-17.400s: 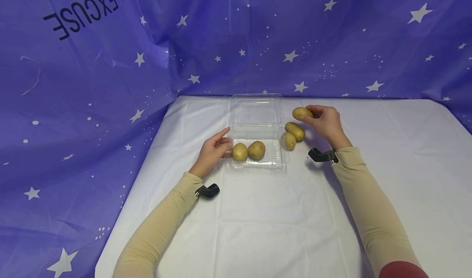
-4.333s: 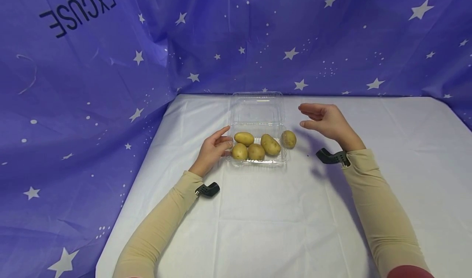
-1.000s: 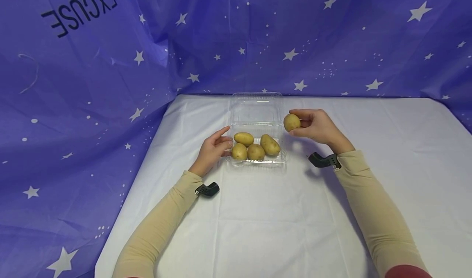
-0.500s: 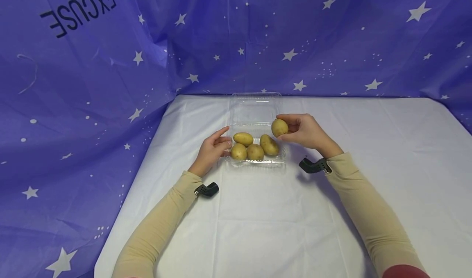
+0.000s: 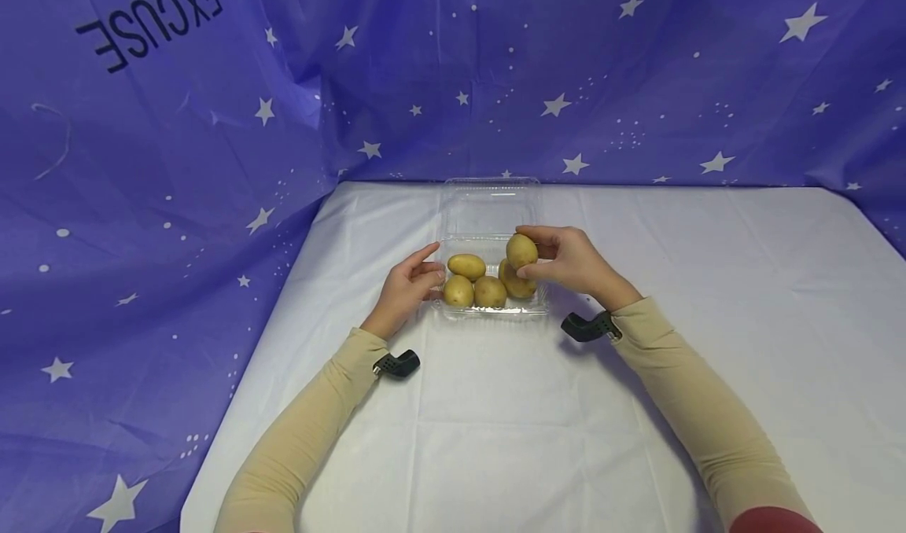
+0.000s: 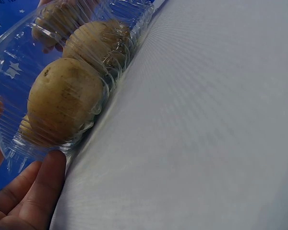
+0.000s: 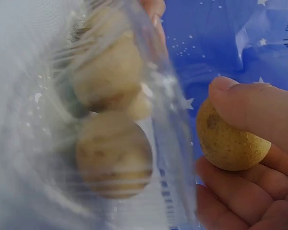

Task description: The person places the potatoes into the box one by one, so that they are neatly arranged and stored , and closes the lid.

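Note:
A clear plastic clamshell container point(image 5: 524, 307) lies with its lid folded back, holding several potatoes; a small oval one point(image 5: 466, 266) sits at the back left and a round one point(image 5: 490, 292) in front. My left hand point(image 5: 406, 289) rests its fingers and thumb against the container's left end; the left wrist view shows the thumb point(image 6: 50, 175) touching the ribbed wall. My right hand point(image 5: 569, 259) pinches another potato point(image 5: 521, 251) between thumb and fingers, above the right side of the container. It partly covers a larger potato point(image 5: 518, 285) in the head view.
A white cloth point(image 5: 495, 415) covers the table. Behind and to the left hangs a blue sheet point(image 5: 396, 61) with white stars and lettering. The upright lid point(image 5: 491, 207) stands at the container's back. Dark cameras sit on both wrists.
Since the oldest frame more potatoes have come into the container. Over the last second my right hand has carried its potato left and down, over the container. The left hand stays put.

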`<state>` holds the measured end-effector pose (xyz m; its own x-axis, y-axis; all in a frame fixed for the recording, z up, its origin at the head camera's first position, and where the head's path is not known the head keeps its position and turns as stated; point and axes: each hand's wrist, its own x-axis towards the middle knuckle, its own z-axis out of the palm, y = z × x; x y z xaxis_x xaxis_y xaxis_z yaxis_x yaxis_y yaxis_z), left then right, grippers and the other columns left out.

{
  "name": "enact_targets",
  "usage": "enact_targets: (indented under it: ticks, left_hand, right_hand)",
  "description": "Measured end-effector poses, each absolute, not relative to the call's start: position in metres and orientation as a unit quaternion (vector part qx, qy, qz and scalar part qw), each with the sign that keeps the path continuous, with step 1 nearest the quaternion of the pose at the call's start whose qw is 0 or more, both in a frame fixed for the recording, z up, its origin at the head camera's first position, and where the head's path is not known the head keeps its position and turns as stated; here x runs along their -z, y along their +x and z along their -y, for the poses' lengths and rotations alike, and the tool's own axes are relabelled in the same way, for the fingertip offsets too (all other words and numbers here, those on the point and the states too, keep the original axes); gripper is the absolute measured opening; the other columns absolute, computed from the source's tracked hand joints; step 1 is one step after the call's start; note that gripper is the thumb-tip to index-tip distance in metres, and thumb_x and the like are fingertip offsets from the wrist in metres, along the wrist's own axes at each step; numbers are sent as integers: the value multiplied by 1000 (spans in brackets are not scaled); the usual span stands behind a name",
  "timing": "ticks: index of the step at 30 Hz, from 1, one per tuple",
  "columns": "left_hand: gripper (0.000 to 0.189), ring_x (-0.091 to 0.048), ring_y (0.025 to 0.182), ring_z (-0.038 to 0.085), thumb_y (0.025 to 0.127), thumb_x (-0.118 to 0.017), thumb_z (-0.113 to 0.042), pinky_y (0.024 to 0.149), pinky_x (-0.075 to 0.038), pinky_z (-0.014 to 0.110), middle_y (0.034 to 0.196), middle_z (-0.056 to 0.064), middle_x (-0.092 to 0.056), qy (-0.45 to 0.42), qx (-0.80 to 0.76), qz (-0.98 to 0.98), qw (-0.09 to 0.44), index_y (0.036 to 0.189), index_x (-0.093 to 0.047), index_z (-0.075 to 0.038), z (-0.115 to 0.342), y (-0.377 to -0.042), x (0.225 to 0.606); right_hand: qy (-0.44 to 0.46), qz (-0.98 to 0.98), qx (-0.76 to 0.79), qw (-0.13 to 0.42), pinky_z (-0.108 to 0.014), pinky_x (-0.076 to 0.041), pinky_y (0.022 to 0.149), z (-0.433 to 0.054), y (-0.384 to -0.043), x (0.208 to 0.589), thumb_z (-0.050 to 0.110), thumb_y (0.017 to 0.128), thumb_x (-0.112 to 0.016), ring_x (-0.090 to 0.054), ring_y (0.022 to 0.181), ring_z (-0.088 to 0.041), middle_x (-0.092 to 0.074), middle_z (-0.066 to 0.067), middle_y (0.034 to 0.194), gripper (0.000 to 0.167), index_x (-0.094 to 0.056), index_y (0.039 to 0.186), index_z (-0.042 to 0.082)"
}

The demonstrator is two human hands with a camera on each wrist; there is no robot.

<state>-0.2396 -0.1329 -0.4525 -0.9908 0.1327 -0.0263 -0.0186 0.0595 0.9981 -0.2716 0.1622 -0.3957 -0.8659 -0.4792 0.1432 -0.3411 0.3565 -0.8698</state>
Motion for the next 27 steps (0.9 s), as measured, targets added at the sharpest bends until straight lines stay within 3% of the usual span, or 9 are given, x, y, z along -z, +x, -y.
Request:
enact_targets:
  ticks: [4,14,27]
  left_hand:
    - [60,-65,90,8,97,-59,-3,74,-63,21,133,32,-59,38,-686,-725,55,155,-45,-10,133,-240,454]
    - [60,-66,90,8,96,-59,-2,74,-64,23,132,31,-59,39,-689,-722,52,154,-45,-9,132,-240,453]
    - [60,-66,90,7,96,-59,-3,76,-65,24,132,30,-60,37,-685,-725,54,154,-46,-11,132,-240,454]
  right_hand:
    - [-257,-823,502,63,-16,-59,91,-158,-271,398,-4,80,-80,-68,115,-42,-63,-29,135,68,-52,141,-12]
    - [-271,-839,469,51,-42,-58,102,-147,-267,401,-1,79,-82,-67,120,-40,-62,-27,137,68,-54,141,-10]
    - [-297,-856,424,17,-42,-57,104,-136,-265,410,2,79,-84,-66,121,-40,-61,-27,138,67,-55,139,-11]
